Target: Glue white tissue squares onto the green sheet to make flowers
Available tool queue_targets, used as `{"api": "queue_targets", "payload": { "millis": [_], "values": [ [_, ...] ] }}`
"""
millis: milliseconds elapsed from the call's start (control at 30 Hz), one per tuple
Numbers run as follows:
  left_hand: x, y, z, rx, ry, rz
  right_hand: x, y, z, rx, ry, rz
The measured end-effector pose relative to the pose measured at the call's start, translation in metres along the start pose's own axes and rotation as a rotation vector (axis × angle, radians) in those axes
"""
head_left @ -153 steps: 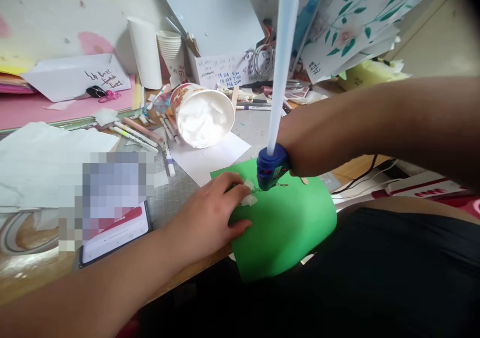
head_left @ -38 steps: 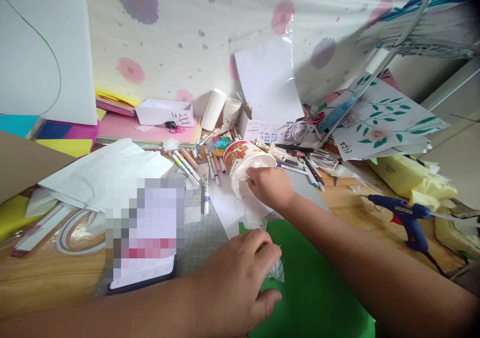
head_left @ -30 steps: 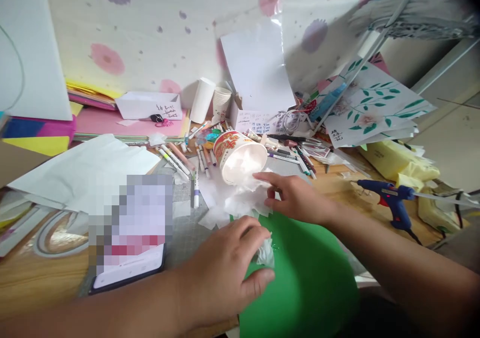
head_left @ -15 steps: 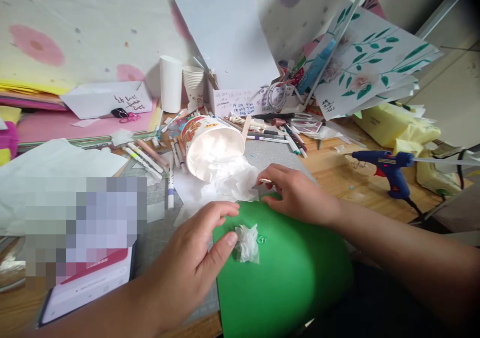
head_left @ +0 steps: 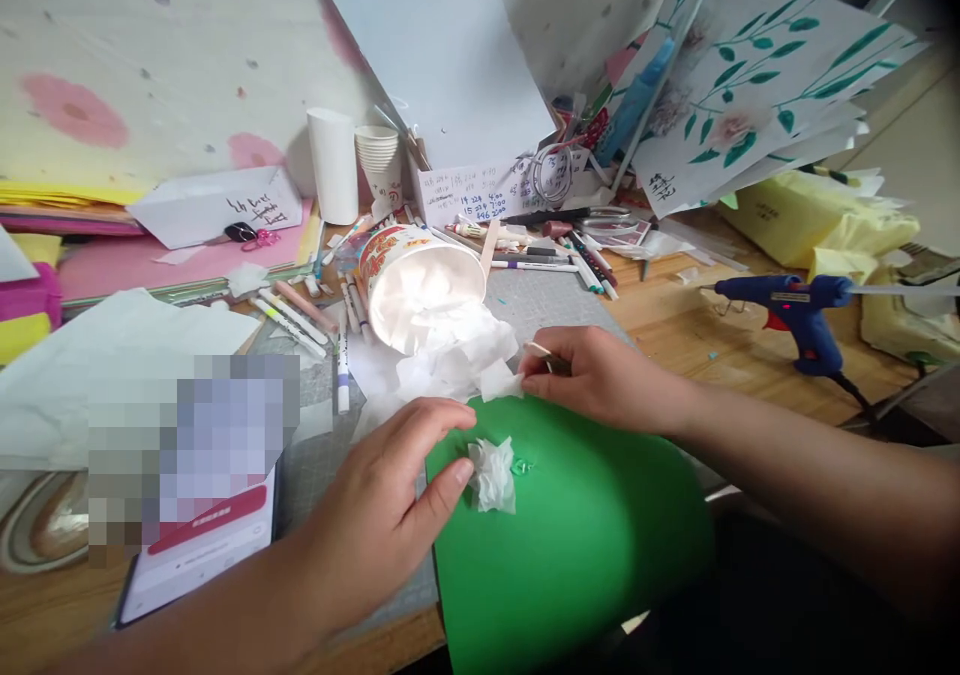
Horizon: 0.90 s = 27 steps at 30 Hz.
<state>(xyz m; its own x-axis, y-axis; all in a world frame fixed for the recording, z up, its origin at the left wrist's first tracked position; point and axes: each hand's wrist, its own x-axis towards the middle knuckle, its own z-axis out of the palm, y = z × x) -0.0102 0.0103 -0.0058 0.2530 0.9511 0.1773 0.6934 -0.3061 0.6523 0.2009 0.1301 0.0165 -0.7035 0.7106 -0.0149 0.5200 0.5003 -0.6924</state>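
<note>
A sheet of green paper (head_left: 585, 525) lies in front of me, bearing a ruffled cluster of white tissue paper (head_left: 493, 475) beside a small curl of green glue or paint. My left hand (head_left: 405, 485) rests at the sheet's left edge, thumb and fingers apart, the thumb tip against the cluster. Above the sheet's far edge, my right hand (head_left: 581, 375) pinches a small square of white tissue paper (head_left: 501, 382). A thin pale stick (head_left: 537, 351) is also tucked in its fingers. Just beyond, loose tissue pieces (head_left: 450, 355) spill from a tipped paper tub (head_left: 379, 280).
A blue glue gun (head_left: 799, 305) stands on the right of the wooden table. Markers (head_left: 289, 320) lie around the tub. At left is a phone (head_left: 202, 555), partly blurred out. Paper cups (head_left: 334, 167) and a written-on white box (head_left: 469, 195) stand behind.
My right hand has closed its fingers on a tissue square and lifted its edge from the pile. My left hand stays by the cluster. The view has shifted slightly.
</note>
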Motion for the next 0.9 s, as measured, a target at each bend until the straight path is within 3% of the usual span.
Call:
{"api": "queue_targets", "payload": {
  "millis": [133, 333, 467, 633, 800, 900],
  "values": [
    [0.006, 0.009, -0.003, -0.044, 0.043, -0.127, -0.009, 0.005, -0.005, 0.135, -0.021, 0.068],
    [0.036, 0.031, -0.002, -0.039, 0.023, -0.250, -0.014, 0.007, -0.006, 0.208, -0.062, 0.073],
    [0.054, 0.034, 0.009, 0.055, 0.035, -0.221, -0.011, 0.004, -0.006, 0.181, -0.075, 0.060],
    [0.058, 0.023, 0.019, 0.031, 0.126, -0.184, -0.009, 0.002, -0.007, 0.109, -0.049, 0.072],
    [0.052, 0.015, 0.015, 0.054, 0.166, -0.173, -0.005, 0.004, -0.002, 0.007, -0.022, 0.129],
    [0.049, 0.015, 0.008, 0.160, 0.226, -0.033, 0.000, 0.006, 0.001, -0.022, 0.068, 0.184]
  ]
}}
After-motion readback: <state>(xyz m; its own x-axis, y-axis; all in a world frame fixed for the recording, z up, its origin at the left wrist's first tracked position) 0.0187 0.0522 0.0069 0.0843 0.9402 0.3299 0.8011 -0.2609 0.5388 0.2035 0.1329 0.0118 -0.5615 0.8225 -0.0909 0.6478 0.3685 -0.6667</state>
